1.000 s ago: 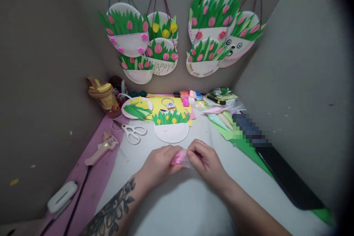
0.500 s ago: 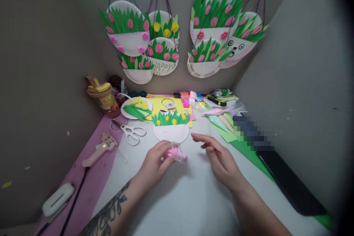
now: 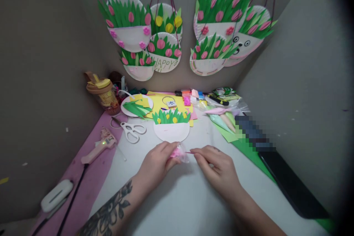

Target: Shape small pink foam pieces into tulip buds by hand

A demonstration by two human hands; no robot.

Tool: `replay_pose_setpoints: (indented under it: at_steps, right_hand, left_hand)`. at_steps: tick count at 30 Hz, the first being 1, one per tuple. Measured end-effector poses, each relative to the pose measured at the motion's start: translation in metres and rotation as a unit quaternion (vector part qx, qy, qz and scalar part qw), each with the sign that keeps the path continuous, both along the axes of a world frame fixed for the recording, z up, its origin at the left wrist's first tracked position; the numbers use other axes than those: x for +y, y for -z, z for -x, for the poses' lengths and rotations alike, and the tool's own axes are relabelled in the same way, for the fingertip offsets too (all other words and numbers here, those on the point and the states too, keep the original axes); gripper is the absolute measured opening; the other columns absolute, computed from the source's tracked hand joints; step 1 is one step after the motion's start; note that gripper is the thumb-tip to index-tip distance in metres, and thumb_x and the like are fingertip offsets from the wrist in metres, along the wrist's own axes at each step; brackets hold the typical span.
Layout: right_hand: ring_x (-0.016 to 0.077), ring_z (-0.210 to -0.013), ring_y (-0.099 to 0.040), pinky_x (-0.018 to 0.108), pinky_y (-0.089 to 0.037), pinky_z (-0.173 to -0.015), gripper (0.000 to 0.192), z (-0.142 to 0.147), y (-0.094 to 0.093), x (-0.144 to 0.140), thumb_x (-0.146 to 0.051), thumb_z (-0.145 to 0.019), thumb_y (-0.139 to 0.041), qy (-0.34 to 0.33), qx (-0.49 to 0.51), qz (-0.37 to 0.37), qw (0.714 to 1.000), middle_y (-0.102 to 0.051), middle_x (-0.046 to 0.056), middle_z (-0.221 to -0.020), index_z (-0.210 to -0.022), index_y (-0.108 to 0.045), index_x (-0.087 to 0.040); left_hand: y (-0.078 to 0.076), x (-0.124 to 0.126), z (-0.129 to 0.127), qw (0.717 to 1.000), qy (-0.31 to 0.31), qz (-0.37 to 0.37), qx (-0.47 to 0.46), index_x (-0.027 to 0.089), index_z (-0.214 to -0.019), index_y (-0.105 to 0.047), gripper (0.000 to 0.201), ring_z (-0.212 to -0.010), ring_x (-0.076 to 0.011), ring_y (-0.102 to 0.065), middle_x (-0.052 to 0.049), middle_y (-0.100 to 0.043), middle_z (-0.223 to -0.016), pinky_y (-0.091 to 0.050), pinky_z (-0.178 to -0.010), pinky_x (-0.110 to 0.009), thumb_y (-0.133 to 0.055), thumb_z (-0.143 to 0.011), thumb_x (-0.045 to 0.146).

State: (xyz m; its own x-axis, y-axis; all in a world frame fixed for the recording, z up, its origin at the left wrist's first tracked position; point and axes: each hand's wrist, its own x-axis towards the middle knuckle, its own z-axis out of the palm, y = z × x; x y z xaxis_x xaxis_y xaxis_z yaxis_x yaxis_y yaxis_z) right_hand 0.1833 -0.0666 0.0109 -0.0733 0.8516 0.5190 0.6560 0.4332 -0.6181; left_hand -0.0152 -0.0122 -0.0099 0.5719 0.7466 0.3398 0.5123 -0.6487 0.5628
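Observation:
Low over the white table, my left hand is closed around a small clear plastic bag with pink stuff inside. My right hand pinches something thin and dark pink at the bag's right side; it looks like a thin strip or tie, too small to name surely. Just beyond my hands lies a half paper plate with green paper grass and small yellow paper flowers along its top edge.
White scissors and a pink glue gun lie on the left. Behind stand a brown cup and a plate with paper scraps. Piping bags and a long black object lie right. Decorated plates hang on the wall.
My right hand has moved left toward the bag, and its spread fingers have closed on the thin pink thing. The bag has turned slightly in my left hand. The view has shifted a little.

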Motion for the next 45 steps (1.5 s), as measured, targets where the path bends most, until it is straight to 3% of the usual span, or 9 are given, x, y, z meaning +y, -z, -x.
replay_pose_setpoints:
  at_steps: [13,16,19,22,27,32,36,40,45]
  right_hand:
    - [0.0145,-0.067,-0.063,0.025,-0.041,-0.064,0.018,0.008,0.012,0.002,-0.019,-0.09,-0.05,0.074,-0.135,-0.03,0.988,-0.07,0.003,-0.072,-0.082,-0.066,-0.02]
    - [0.0139,-0.067,-0.062,0.024,-0.042,-0.064,0.018,0.007,0.012,0.003,-0.019,-0.088,-0.05,0.052,-0.086,0.033,0.994,-0.07,0.002,-0.074,-0.081,-0.067,-0.021]
    - [0.0138,-0.068,-0.061,0.023,-0.043,-0.064,0.017,0.005,0.009,0.005,-0.023,-0.086,-0.051,0.009,0.015,0.148,0.989,-0.069,0.001,-0.076,-0.078,-0.066,-0.02]
    - [0.0145,-0.066,-0.058,0.024,-0.043,-0.062,0.019,0.004,0.004,0.009,-0.027,-0.084,-0.052,-0.025,0.093,0.238,0.966,-0.067,0.001,-0.071,-0.073,-0.065,-0.018]
    - [0.0119,-0.061,-0.049,0.023,-0.036,-0.058,0.021,0.002,0.003,0.014,-0.03,-0.079,-0.057,-0.069,0.186,0.318,0.927,-0.057,-0.001,-0.061,-0.064,-0.062,-0.016]
    - [0.0074,-0.052,-0.037,0.022,-0.025,-0.052,0.023,0.001,0.011,0.017,-0.032,-0.069,-0.067,-0.105,0.334,0.415,0.84,-0.046,-0.005,-0.051,-0.058,-0.057,-0.015]
    - [0.0057,-0.045,-0.029,0.023,-0.016,-0.049,0.03,0.004,0.015,0.018,-0.036,-0.064,-0.072,-0.13,0.429,0.445,0.775,-0.041,-0.007,-0.043,-0.053,-0.052,-0.016]
    - [0.0051,-0.043,-0.026,0.024,-0.012,-0.048,0.032,0.006,0.014,0.017,-0.038,-0.061,-0.074,-0.136,0.455,0.453,0.754,-0.04,-0.007,-0.04,-0.052,-0.052,-0.016]
    - [0.0048,-0.042,-0.026,0.024,-0.01,-0.047,0.03,0.005,0.01,0.016,-0.037,-0.061,-0.074,-0.127,0.463,0.437,0.761,-0.041,-0.006,-0.041,-0.053,-0.055,-0.015]
  left_hand:
    - [-0.005,-0.006,-0.004,0.998,0.012,-0.027,0.052,0.017,-0.115,-0.058,0.03,-0.084,-0.0199,-0.063,-0.007,-0.066,-0.094,-0.052,-0.073,-0.031,-0.053,-0.088,0.03]
    - [-0.005,-0.006,-0.004,0.998,0.012,-0.016,0.053,0.018,-0.113,-0.059,0.028,-0.085,-0.0198,-0.063,-0.006,-0.067,-0.095,-0.051,-0.075,-0.031,-0.054,-0.088,0.029]
    - [-0.007,-0.006,-0.004,0.998,0.017,0.005,0.053,0.018,-0.111,-0.059,0.026,-0.086,-0.0196,-0.062,-0.006,-0.066,-0.095,-0.05,-0.075,-0.031,-0.054,-0.087,0.03]
    - [-0.008,-0.006,-0.005,0.998,0.032,0.024,0.049,0.017,-0.107,-0.06,0.023,-0.085,-0.0194,-0.061,-0.006,-0.066,-0.094,-0.049,-0.074,-0.03,-0.054,-0.088,0.029]
    - [-0.008,-0.008,-0.006,0.997,0.055,0.04,0.031,0.016,-0.103,-0.06,0.023,-0.083,-0.0194,-0.06,-0.006,-0.065,-0.09,-0.048,-0.072,-0.03,-0.052,-0.089,0.032]
    - [-0.009,-0.01,-0.005,0.991,0.09,0.095,-0.034,0.017,-0.099,-0.061,0.019,-0.083,-0.0175,-0.059,-0.006,-0.064,-0.089,-0.046,-0.073,-0.027,-0.053,-0.088,0.031]
    - [-0.011,-0.01,-0.005,0.983,0.088,0.135,-0.084,0.017,-0.092,-0.061,0.015,-0.079,-0.0161,-0.058,-0.005,-0.063,-0.085,-0.044,-0.07,-0.025,-0.053,-0.087,0.028]
    - [-0.013,-0.01,-0.006,0.979,0.081,0.157,-0.106,0.018,-0.088,-0.06,0.012,-0.077,-0.0161,-0.057,-0.004,-0.062,-0.082,-0.043,-0.069,-0.025,-0.052,-0.086,0.027]
    - [-0.014,-0.01,-0.007,0.976,0.076,0.169,-0.115,0.018,-0.085,-0.06,0.01,-0.075,-0.0149,-0.055,-0.003,-0.061,-0.08,-0.042,-0.068,-0.024,-0.051,-0.085,0.023]
